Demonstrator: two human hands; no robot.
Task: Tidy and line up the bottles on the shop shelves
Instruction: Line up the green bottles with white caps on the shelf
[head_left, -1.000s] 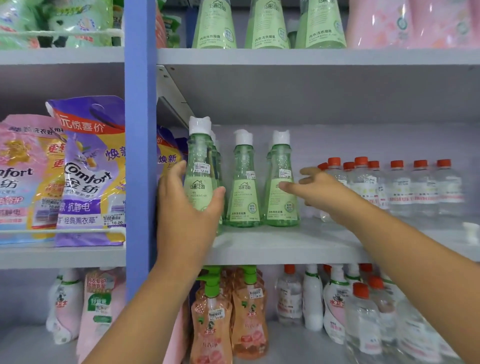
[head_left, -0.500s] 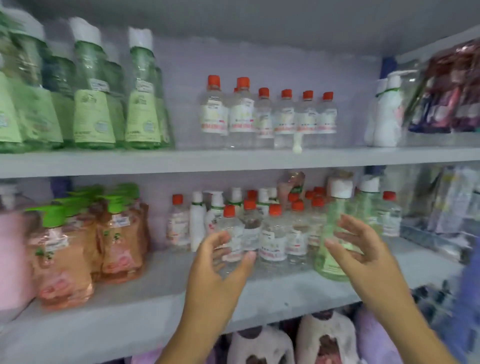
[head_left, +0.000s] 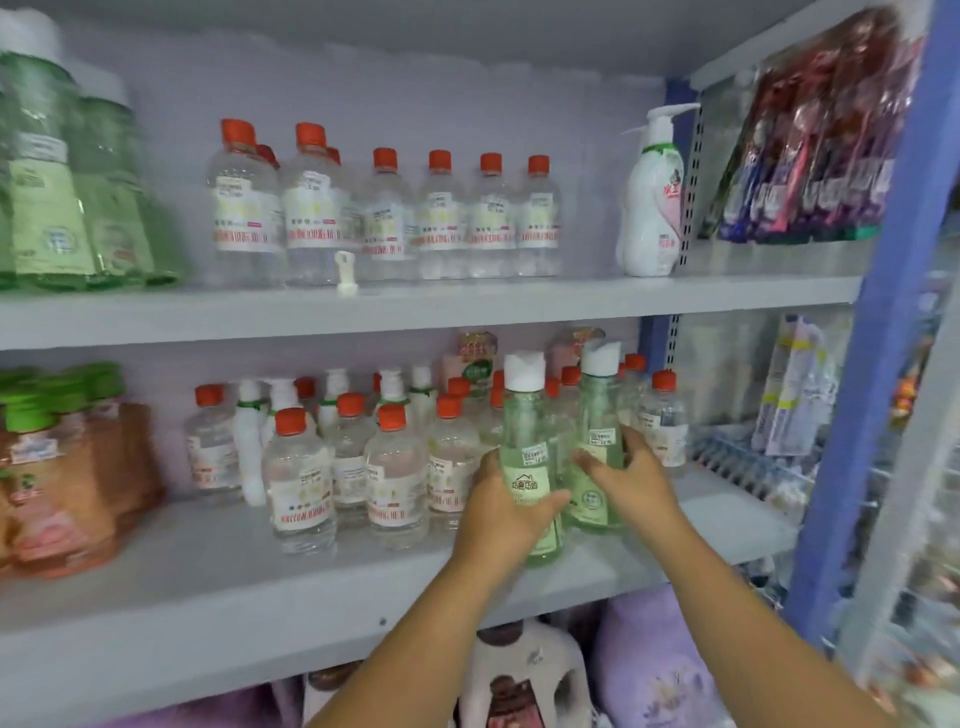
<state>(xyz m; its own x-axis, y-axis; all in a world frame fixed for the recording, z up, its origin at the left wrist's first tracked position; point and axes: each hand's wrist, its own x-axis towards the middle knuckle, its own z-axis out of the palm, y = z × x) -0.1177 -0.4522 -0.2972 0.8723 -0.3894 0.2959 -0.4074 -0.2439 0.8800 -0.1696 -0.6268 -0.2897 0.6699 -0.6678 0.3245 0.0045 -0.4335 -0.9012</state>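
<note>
Both grips full: left hand (head_left: 501, 512) wraps the near clear-green white-capped bottle (head_left: 525, 447), right hand (head_left: 631, 480) curls round its twin (head_left: 597, 441) on the grey lower shelf (head_left: 208, 597), among red-capped clear bottles (head_left: 301, 478). Best lift straight, labels forward, not clipping neighbours.

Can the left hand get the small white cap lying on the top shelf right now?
Probably not yet: the left hand grips a green white-capped bottle. The small white cap lies unblocked at the shelf's front.
</note>
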